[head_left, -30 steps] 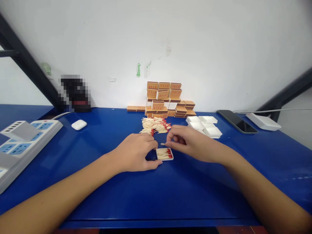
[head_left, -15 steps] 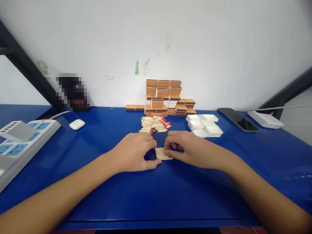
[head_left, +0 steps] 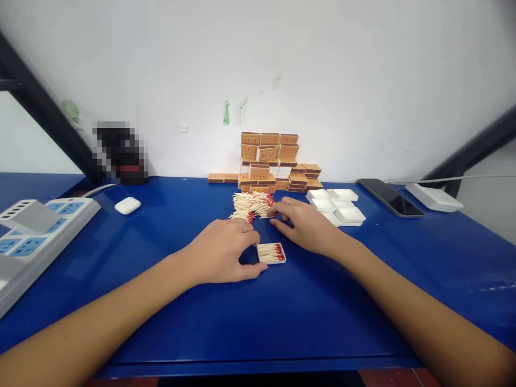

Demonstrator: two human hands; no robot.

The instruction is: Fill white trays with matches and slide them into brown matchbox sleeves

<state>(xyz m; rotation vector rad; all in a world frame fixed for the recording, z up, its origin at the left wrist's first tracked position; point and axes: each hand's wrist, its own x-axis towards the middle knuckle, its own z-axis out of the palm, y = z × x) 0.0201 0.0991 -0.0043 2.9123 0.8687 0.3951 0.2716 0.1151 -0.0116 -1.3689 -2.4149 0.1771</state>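
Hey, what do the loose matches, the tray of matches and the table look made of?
Loose matches: likely wood, pale and matte, judging by their bare, straw-coloured sticks. Tray: probably white card, given its thin, plain walls. Table: glossy blue with soft reflections, perhaps painted metal or laminate.

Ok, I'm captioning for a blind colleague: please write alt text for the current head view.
A person's left hand steadies a small white rectangular tray of red-tipped wooden matches, while the right hand is at a loose match pile on a glossy blue table. Behind the pile stand stacked orange-and-brown cardboard matchboxes.
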